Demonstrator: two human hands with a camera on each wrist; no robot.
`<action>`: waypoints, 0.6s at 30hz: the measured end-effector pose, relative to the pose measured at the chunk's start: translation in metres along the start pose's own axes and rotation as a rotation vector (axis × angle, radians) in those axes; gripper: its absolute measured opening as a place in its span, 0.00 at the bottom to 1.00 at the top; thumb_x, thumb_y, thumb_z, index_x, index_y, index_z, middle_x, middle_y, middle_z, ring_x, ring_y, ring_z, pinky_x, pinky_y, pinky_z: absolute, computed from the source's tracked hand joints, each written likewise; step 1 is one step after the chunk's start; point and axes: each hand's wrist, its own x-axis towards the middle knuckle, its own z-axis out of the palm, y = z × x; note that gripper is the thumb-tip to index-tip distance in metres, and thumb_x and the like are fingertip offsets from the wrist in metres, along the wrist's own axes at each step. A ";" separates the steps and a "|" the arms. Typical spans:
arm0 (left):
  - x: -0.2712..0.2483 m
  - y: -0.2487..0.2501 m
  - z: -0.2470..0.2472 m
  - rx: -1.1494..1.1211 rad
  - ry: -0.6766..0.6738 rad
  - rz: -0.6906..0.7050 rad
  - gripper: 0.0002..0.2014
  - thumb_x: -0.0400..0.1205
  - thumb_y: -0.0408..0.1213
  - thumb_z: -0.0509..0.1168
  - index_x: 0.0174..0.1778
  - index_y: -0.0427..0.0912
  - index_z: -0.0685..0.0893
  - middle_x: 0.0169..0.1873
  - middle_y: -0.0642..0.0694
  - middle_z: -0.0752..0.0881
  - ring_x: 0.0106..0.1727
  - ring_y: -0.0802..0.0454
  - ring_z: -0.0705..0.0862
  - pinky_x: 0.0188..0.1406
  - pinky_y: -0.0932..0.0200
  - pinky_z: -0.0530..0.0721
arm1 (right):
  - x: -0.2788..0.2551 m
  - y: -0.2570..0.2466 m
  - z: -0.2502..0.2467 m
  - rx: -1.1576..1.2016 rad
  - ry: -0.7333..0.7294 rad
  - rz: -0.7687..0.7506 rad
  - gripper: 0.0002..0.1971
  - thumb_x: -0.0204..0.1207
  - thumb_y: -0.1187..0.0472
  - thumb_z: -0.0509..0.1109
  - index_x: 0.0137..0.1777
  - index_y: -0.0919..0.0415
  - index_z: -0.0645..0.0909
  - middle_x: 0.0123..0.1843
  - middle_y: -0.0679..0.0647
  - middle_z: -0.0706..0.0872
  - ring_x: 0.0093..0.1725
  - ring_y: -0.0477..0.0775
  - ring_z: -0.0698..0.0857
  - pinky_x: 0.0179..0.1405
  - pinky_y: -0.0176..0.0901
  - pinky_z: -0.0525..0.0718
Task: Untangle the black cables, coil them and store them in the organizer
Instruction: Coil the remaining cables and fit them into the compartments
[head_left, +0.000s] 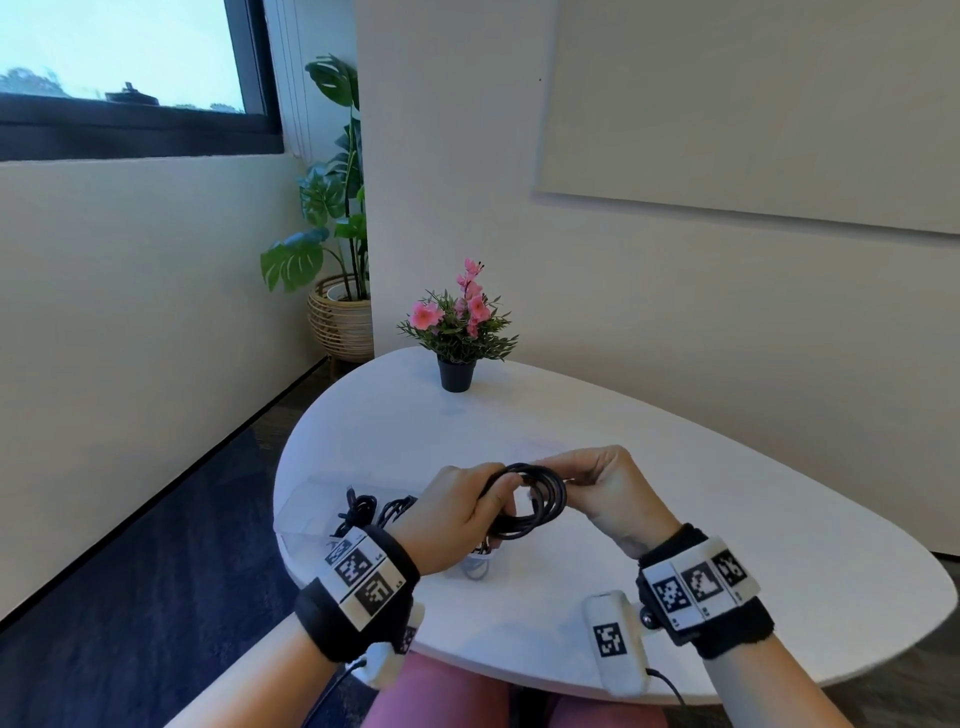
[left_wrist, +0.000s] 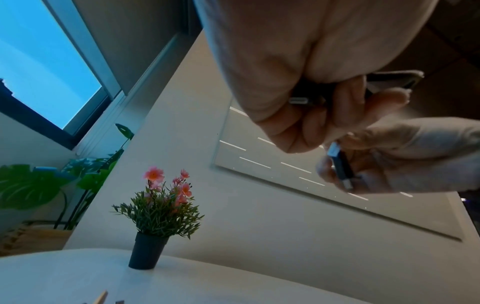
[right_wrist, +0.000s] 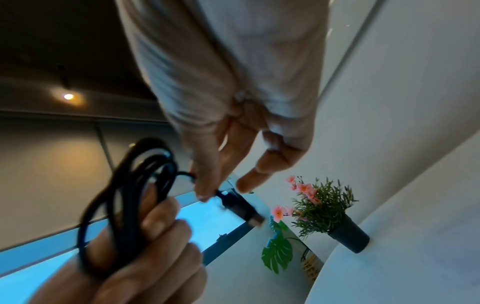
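Observation:
Both hands hold a coiled black cable (head_left: 535, 501) above the white table (head_left: 675, 493). My left hand (head_left: 496, 501) grips the loops on one side of the coil (right_wrist: 124, 197), its fingers curled round them. My right hand (head_left: 569, 483) pinches the cable's free end just behind its USB plug (right_wrist: 242, 210), which sticks out past the fingertips; the plug (left_wrist: 340, 164) also shows in the left wrist view. More black cables (head_left: 363, 509) lie bunched in the clear organizer (head_left: 298, 501) at the table's left edge, partly hidden by my left wrist.
A small black pot of pink flowers (head_left: 457, 332) stands at the far side of the table. A small pale ring-shaped object (head_left: 475, 566) lies under my left hand. A large leafy plant in a wicker basket (head_left: 340, 317) stands on the floor in the corner.

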 end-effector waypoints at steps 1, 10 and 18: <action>0.002 -0.001 0.001 0.017 0.005 -0.007 0.15 0.87 0.41 0.53 0.34 0.54 0.73 0.26 0.51 0.83 0.23 0.62 0.80 0.29 0.76 0.72 | 0.000 0.001 0.004 0.009 0.044 0.009 0.12 0.65 0.80 0.74 0.43 0.65 0.89 0.41 0.57 0.92 0.41 0.50 0.90 0.43 0.39 0.85; 0.007 -0.006 0.008 0.140 0.001 -0.052 0.14 0.87 0.45 0.53 0.45 0.40 0.78 0.33 0.45 0.86 0.26 0.56 0.84 0.31 0.59 0.85 | 0.000 -0.002 0.009 0.307 0.143 0.295 0.10 0.72 0.81 0.66 0.44 0.68 0.84 0.33 0.56 0.90 0.32 0.48 0.87 0.33 0.34 0.85; 0.010 -0.002 0.010 0.322 0.012 -0.018 0.17 0.87 0.45 0.52 0.49 0.34 0.77 0.37 0.36 0.85 0.34 0.39 0.82 0.35 0.49 0.78 | 0.003 -0.005 0.009 0.632 0.140 0.431 0.09 0.76 0.77 0.61 0.47 0.73 0.83 0.38 0.64 0.88 0.35 0.53 0.88 0.38 0.38 0.89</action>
